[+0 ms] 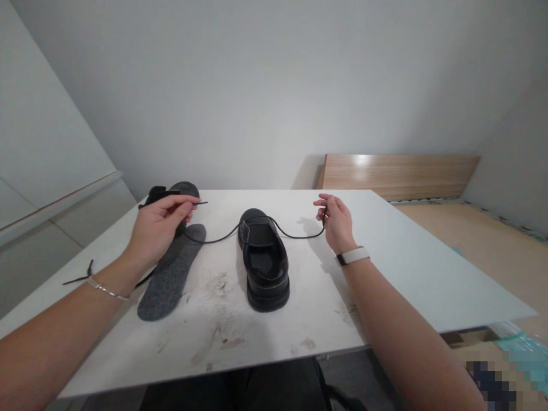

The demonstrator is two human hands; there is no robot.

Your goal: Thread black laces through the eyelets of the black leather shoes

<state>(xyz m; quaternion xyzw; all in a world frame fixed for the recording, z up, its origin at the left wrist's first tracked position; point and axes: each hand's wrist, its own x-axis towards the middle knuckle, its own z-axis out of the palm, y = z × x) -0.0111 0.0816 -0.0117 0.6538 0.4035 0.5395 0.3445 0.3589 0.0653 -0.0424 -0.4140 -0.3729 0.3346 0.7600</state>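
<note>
A black shoe (264, 262) stands upright in the middle of the white table, its heel towards me. A thin black lace (295, 236) runs across its front part and hangs in a curve to each side. My left hand (160, 225) pinches the lace near one tip, above a grey insole (169, 279) that lies flat. On the right, my right hand (336, 220) has the other side of the lace between its fingers. Behind my left hand is a second black shoe (185, 188), partly hidden.
Another dark lace end (77, 280) lies at the left by my wrist. The white table (398, 285) has brownish smudges near its front edge. A wooden board (398, 177) leans behind its right side. Bags and a box are at the lower right.
</note>
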